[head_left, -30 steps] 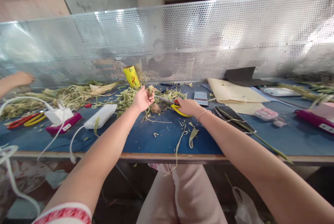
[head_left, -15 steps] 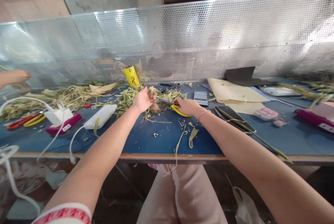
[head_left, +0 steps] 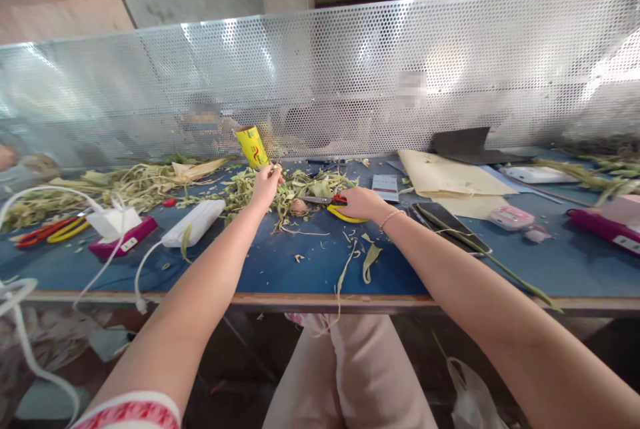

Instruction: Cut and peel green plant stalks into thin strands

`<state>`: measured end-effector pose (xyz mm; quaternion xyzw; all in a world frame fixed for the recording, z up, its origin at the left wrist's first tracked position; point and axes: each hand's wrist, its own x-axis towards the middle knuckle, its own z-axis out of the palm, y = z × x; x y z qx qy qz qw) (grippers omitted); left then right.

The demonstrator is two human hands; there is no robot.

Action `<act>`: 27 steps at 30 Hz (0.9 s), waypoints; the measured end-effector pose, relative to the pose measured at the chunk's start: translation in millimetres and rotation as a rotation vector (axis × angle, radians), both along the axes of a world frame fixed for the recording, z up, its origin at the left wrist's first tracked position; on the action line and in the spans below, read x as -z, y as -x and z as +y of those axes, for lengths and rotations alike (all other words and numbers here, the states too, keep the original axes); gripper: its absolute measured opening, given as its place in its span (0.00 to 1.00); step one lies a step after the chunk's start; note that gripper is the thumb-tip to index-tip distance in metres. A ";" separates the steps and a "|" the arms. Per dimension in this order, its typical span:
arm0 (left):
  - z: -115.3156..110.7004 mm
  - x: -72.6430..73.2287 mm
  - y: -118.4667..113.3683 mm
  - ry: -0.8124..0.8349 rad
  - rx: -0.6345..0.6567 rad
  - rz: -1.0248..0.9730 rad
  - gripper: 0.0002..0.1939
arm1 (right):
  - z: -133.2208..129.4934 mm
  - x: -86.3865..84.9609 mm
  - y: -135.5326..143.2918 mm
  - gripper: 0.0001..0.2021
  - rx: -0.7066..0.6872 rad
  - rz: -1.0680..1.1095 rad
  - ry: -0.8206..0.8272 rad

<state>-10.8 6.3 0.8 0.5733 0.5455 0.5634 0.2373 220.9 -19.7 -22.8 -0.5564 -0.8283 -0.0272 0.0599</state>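
My right hand point(head_left: 361, 203) is closed on the handles of scissors point(head_left: 345, 207), which are red and yellow; their blades point left over the plant scraps. My left hand point(head_left: 267, 185) is at the right side of a pile of pale green plant pieces point(head_left: 243, 189), its fingers pinched together. Whatever lies between those fingertips is too small to name. Between my two hands a round brownish object point(head_left: 299, 207) rests among leafy trimmings point(head_left: 325, 183). A yellow cylindrical container point(head_left: 253, 147) stands tilted behind my left hand.
White power bank point(head_left: 194, 223), purple power strip point(head_left: 123, 239) and another pair of scissors point(head_left: 53, 230) are at left. A phone point(head_left: 453, 229) with a stem across it, brown paper point(head_left: 450, 174) and a pink case point(head_left: 511, 217) are at right. A perforated metal screen point(head_left: 340, 82) stands behind.
My left hand has moved left and slightly up, away from the scissor blades, and its fingers have drawn together. The other person's hand at far left has moved left. My right hand has barely shifted.
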 end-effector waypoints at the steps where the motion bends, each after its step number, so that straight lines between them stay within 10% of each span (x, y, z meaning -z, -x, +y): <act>1: 0.9 0.5 1.8 -0.006 -0.032 0.058 0.05 | -0.4 -0.6 -0.1 0.20 0.002 0.003 -0.004; 16: 15.0 0.4 39.5 0.233 -0.492 0.453 0.16 | 4.2 0.4 3.8 0.19 0.217 0.315 -0.078; 27: 12.9 19.2 27.6 0.039 -0.129 0.859 0.17 | 6.1 8.4 3.0 0.17 0.215 0.243 0.014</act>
